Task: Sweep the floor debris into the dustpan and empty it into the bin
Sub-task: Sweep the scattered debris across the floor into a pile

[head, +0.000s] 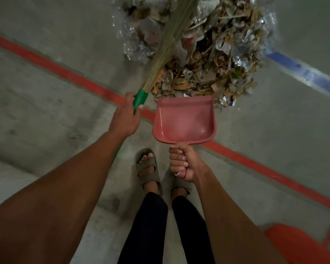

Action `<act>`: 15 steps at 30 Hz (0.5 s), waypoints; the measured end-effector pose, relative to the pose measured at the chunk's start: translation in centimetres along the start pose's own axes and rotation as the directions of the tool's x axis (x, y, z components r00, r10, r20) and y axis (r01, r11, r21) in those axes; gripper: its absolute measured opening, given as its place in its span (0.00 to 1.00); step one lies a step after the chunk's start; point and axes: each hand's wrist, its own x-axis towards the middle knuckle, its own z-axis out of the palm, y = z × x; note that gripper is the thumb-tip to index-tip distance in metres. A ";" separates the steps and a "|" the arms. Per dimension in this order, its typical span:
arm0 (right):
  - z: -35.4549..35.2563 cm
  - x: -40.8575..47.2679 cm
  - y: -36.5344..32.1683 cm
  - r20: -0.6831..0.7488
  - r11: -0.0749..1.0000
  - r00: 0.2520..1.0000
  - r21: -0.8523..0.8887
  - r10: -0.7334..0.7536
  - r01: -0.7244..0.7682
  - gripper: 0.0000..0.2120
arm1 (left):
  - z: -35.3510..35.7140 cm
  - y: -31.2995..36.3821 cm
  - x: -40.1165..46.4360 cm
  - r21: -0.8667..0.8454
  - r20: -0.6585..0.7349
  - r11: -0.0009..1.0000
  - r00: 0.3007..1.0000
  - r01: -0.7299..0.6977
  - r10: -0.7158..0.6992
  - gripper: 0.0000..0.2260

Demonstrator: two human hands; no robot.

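A pink dustpan (185,121) is held low over the floor, its front lip touching the near edge of a debris pile (204,60) of dry leaves, paper scraps and clear plastic. The pan looks empty inside. My right hand (183,162) is closed around the dustpan's handle. My left hand (125,119) grips the green handle of a grass broom (171,39); its straw bristles reach forward across the left part of the pile.
A concrete floor (46,121) carries a red painted line (65,75) running diagonally under the dustpan and a blue line (301,73) at the right. An orange object (297,246), perhaps a bin, fills the bottom right corner. My sandalled feet (147,168) stand just behind the dustpan.
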 end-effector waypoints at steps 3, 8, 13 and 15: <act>-1.6 2.2 1.3 0.015 0.999 1.000 0.025 0.024 -0.025 0.20 | 0.9 -1.2 1.2 0.060 0.002 0.997 0.999 -0.045 0.045 0.17; -2.7 5.5 2.9 0.013 0.996 0.998 0.060 0.059 -0.060 0.23 | 2.0 -2.8 3.4 0.006 -0.013 0.989 0.989 -0.145 0.145 0.22; -4.6 8.7 3.3 0.003 0.985 0.998 0.160 0.058 -0.058 0.22 | 2.9 -4.5 5.4 0.004 -0.024 0.985 0.985 -0.173 0.173 0.25; -5.5 9.5 3.3 0.012 0.980 0.998 0.187 0.059 -0.060 0.22 | 3.5 -5.2 6.1 0.022 -0.020 0.978 0.978 -0.207 0.208 0.25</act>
